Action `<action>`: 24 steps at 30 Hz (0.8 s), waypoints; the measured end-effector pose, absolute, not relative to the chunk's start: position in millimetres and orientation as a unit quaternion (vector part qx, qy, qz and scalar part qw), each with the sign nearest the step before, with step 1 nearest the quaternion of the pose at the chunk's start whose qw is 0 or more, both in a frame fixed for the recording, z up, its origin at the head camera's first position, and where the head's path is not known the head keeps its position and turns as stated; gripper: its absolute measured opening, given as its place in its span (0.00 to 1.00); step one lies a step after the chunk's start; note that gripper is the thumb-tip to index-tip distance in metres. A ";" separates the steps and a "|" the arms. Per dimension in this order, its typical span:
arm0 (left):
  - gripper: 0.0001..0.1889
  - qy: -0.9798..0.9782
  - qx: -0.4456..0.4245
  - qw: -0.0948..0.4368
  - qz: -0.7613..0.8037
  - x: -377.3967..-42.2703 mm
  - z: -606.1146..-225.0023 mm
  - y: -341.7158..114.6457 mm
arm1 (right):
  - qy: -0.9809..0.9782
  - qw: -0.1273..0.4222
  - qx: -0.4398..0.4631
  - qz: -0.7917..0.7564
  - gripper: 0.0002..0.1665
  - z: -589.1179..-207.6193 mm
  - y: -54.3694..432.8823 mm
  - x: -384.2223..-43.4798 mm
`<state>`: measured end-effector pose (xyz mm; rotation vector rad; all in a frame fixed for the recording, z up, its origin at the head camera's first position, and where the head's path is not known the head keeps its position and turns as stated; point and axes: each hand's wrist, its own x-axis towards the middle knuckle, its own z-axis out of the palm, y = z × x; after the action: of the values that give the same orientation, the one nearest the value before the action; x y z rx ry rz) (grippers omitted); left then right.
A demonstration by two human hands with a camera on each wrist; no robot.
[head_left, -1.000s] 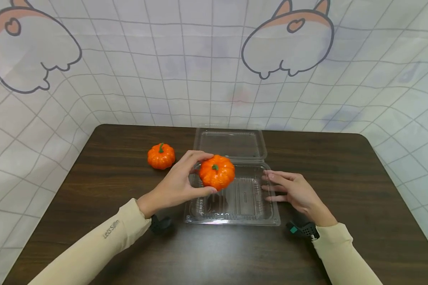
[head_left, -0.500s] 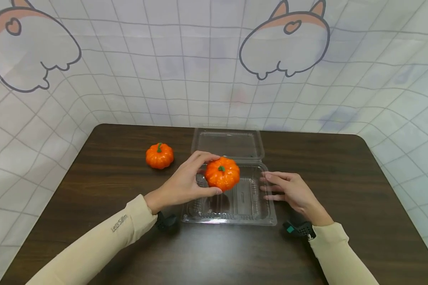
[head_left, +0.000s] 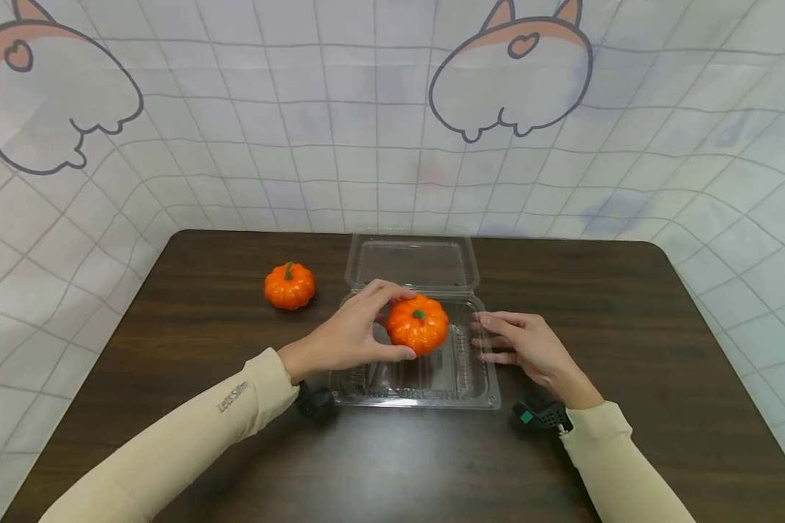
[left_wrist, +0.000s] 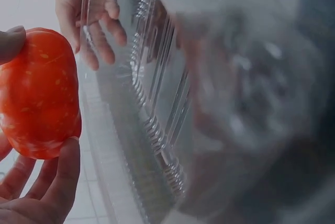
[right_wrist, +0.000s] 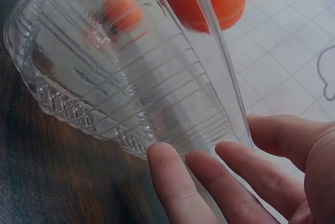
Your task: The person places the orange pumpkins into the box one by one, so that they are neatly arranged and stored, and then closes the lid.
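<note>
**While the left hand holds an orange pumpkin over the clear box, the right hand is at its side wall**

Because the pumpkin blocks the view from above, its underside and any gap down to the box floor cannot be judged there. The left palm is mostly hidden in the head view, and the left wrist view cuts off both that hand and the pumpkin at its edge, with a grey blur filling much of the right side. A small orange shape seen through the plastic in the right wrist view is hard to identify.

The left hand reaches in from the left, thumb on the near side and fingers round the far side, holding the pumpkin over the middle of the box base. The right hand's fingers are loosely spread, extended along the outside of the right wall, with the thumb by the rim; how firmly they touch, I cannot tell.

The pumpkin is glossy, squat and lobed, pale-flecked, with a green stem facing up. Thin, transparent and ribbed, the box has its lid folded back flat. A second pumpkin sits left of the lid on the dark wood-grain table.
</note>
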<state>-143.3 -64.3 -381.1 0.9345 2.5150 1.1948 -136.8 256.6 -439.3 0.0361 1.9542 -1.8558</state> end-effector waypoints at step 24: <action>0.39 0.867 0.364 0.154 0.303 -155.1 -361.3 -38.7 | 0.705 0.227 0.013 -0.671 0.36 -440.1 258.5 -139.9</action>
<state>-155.1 -38.7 -361.3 1.0420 2.4857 0.8685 -139.9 258.5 -440.1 0.0365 1.9439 -1.8498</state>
